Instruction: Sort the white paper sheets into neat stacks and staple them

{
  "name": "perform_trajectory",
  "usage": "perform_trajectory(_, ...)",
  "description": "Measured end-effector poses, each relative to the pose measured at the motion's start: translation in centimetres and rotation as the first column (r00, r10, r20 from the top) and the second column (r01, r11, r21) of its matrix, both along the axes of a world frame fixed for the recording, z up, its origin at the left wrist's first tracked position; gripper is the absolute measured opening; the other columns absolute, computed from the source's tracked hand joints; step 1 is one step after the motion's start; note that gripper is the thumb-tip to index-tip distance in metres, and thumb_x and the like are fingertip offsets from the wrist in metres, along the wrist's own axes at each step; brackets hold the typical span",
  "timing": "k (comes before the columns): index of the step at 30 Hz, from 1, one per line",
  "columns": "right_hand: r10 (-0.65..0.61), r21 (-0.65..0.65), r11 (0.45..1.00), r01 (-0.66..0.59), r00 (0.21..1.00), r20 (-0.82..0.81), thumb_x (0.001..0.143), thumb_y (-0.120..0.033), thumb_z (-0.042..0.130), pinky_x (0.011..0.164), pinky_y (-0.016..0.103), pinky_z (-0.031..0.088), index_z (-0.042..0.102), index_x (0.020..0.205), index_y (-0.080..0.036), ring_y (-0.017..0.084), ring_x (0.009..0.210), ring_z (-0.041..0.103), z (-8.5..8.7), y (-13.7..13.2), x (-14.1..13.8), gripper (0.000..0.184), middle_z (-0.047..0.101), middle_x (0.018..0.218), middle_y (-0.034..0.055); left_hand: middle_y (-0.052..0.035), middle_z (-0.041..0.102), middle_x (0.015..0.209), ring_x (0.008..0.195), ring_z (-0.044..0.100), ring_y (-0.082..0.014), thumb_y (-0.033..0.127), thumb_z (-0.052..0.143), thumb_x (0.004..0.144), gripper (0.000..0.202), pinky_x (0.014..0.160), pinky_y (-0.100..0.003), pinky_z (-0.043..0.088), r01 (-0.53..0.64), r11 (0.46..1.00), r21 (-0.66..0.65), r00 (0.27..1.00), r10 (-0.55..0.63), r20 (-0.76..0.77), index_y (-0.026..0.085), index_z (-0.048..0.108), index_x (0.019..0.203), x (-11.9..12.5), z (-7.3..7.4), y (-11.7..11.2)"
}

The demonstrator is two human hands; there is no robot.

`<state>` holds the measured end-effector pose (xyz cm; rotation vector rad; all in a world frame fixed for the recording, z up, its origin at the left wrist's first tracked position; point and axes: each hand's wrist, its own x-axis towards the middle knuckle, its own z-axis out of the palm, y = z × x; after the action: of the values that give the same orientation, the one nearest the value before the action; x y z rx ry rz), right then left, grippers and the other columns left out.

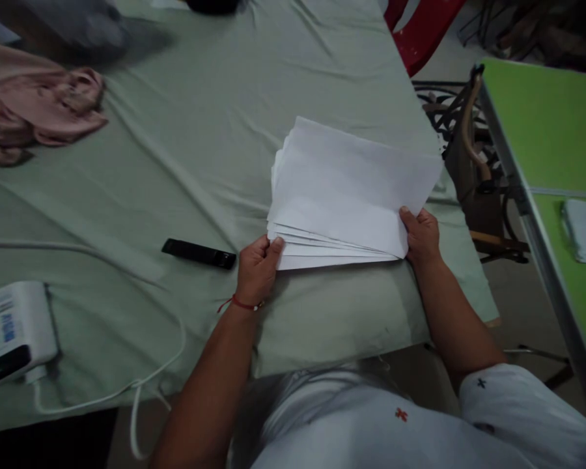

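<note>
Between my two hands is a fanned stack of blank white paper sheets point(351, 182), held just above the cloth-covered table. My left hand point(258, 267), with a red string bracelet at the wrist, pinches the stack's near left corner, thumb on top. At the near right edge my right hand point(422, 234) grips the sheets, its thumb pressing on the top one and the other fingers mostly hidden underneath. The sheets spread apart towards the left and come together at the right. Just left of my left hand lies a narrow black object point(198, 253), perhaps a stapler.
A pale green cloth point(215, 163) with wrinkles covers the table. At left are a crumpled pink cloth point(53, 107) and a white box-shaped device point(22, 329) with a white cable point(176, 352). To the right stand a green table point(547, 124) and a red chair point(427, 32).
</note>
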<state>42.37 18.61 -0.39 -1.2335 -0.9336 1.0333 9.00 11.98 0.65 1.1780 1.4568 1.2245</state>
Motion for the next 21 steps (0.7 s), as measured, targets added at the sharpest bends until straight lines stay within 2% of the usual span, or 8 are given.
perform_trajectory(3, 0.005, -0.007, 1.000, -0.005, 1.000, 0.000, 0.070, -0.062, 0.089, 0.081, 0.042, 0.065, 0.072, 0.100, -0.023, 0.029, 0.099, 0.077, 0.10, -0.12, -0.06, 0.052, 0.081, 0.091, 0.0057, 0.0007, 0.059, 0.069, 0.066, 0.048, -0.0142, 0.066, 0.068, 0.090, 0.050, 0.059, -0.025, 0.039, -0.036, 0.999, 0.015, 0.999, 0.036, -0.021, 0.018, 0.067, 0.075, 0.01, 0.11, -0.05)
perform_trajectory(7, 0.023, -0.020, 1.000, -0.023, 1.000, 0.009, 0.070, -0.064, 0.088, 0.080, 0.042, 0.064, 0.072, 0.102, -0.024, 0.029, 0.101, 0.077, 0.32, -0.21, 0.02, 0.053, 0.081, 0.096, 0.0057, 0.0021, 0.048, 0.060, 0.057, 0.038, -0.0122, 0.070, 0.070, 0.087, 0.058, 0.051, -0.026, 0.030, -0.096, 0.995, 0.011, 0.994, 0.095, 0.062, 0.019, 0.057, 0.062, 0.07, 0.09, -0.21)
perform_trajectory(11, 0.039, -0.018, 0.999, -0.039, 0.998, 0.043, 0.071, -0.069, 0.085, 0.079, 0.042, 0.064, 0.071, 0.100, -0.025, 0.030, 0.104, 0.076, 0.36, -0.14, 0.20, 0.054, 0.080, 0.097, 0.0055, 0.0002, 0.057, 0.065, 0.061, 0.048, -0.0140, 0.066, 0.074, 0.086, 0.051, 0.055, -0.026, 0.039, -0.093, 0.996, 0.002, 0.975, 0.090, 0.204, 0.019, 0.063, 0.069, 0.31, -0.03, -0.16)
perform_trajectory(16, 0.046, -0.038, 0.998, -0.045, 0.998, 0.038, 0.068, -0.072, 0.086, 0.077, 0.041, 0.063, 0.072, 0.098, -0.025, 0.028, 0.093, 0.077, 0.34, -0.13, 0.22, 0.057, 0.080, 0.090, 0.0045, 0.0007, 0.058, 0.064, 0.060, 0.053, -0.0146, 0.068, 0.076, 0.084, 0.049, 0.058, -0.028, 0.048, -0.151, 0.988, 0.015, 0.898, 0.130, 0.420, 0.021, 0.065, 0.074, 0.63, 0.17, 0.22)
perform_trajectory(18, 0.056, -0.059, 0.997, -0.055, 0.998, 0.025, 0.065, -0.071, 0.088, 0.074, 0.040, 0.062, 0.073, 0.097, -0.025, 0.027, 0.088, 0.076, 0.44, -0.22, 0.16, 0.058, 0.080, 0.089, 0.0036, 0.0010, 0.059, 0.065, 0.059, 0.054, -0.0141, 0.067, 0.075, 0.085, 0.047, 0.055, -0.027, 0.047, -0.148, 0.989, 0.011, 0.897, 0.130, 0.422, 0.021, 0.067, 0.078, 0.52, 0.18, 0.34)
perform_trajectory(21, 0.068, -0.086, 0.994, -0.067, 0.998, 0.005, 0.061, -0.068, 0.092, 0.067, 0.036, 0.061, 0.075, 0.095, -0.025, 0.024, 0.077, 0.074, 0.61, -0.37, 0.08, 0.057, 0.080, 0.086, 0.0023, 0.0029, 0.060, 0.069, 0.060, 0.052, -0.0112, 0.054, 0.084, 0.079, 0.038, 0.056, -0.023, 0.045, -0.148, 0.989, -0.014, 0.922, 0.143, 0.360, 0.020, 0.066, 0.080, 0.18, -0.05, 0.47)
